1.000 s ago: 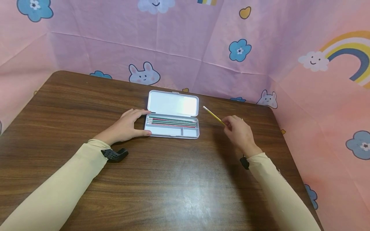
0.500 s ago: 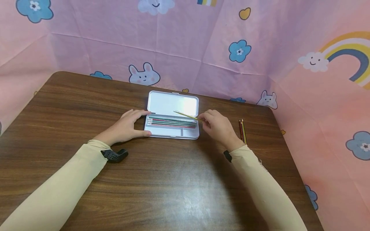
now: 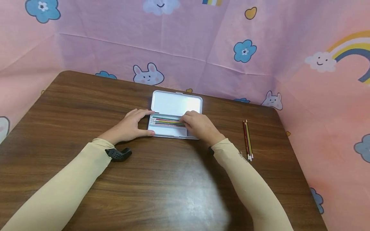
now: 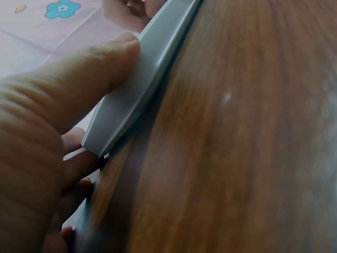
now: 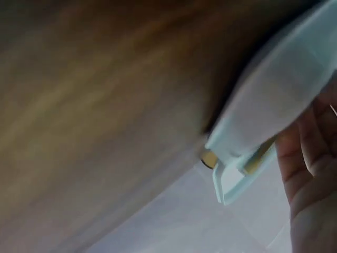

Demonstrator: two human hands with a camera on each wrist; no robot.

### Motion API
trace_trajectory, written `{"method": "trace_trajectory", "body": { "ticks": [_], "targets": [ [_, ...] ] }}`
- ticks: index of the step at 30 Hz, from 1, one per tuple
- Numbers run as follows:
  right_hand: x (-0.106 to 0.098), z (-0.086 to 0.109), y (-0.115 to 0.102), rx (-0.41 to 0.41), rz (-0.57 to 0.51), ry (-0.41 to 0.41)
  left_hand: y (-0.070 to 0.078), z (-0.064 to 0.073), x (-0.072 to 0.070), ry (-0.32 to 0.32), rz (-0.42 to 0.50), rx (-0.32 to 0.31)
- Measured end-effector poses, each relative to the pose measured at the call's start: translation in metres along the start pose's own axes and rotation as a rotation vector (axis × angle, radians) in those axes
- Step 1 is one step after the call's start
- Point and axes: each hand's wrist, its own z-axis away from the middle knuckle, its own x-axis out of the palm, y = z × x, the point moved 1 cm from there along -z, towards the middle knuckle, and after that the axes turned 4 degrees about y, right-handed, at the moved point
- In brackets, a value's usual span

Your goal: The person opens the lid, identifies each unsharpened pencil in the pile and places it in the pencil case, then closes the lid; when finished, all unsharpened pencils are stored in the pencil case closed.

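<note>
An open white pencil case lies on the table with its lid tipped back. Around its left end, my left hand holds it between thumb and fingers; in the left wrist view the thumb presses the front wall. Striped pencils in green and red lie lengthwise in the rear compartment, white erasers to the left. Among them is a yellow-striped pencil, its right end under the fingers of my right hand, which pinches it. That hand covers the case's right part.
Several pencils in red and yellow lie in a bundle on the brown wooden table, right of my right forearm. A pink printed cloth hangs behind the table and along its right side.
My right hand has carried the yellow-striped pencil leftward from right of the case and lowered it into the rear compartment. The pencil bundle on the right has come into view. My left hand stays on the case.
</note>
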Motion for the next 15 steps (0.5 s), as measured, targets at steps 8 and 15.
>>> {"method": "trace_trajectory", "body": {
  "ticks": [8,15],
  "targets": [
    [0.001,-0.0041,-0.0008,-0.004,-0.003,0.013,0.0015,-0.0001,-0.001,-0.004,0.0,-0.012],
    [0.0038,-0.0091,-0.0025,-0.004,0.022,-0.018,0.0015,-0.0004,0.0008,-0.005,-0.006,-0.022]
  ]
}}
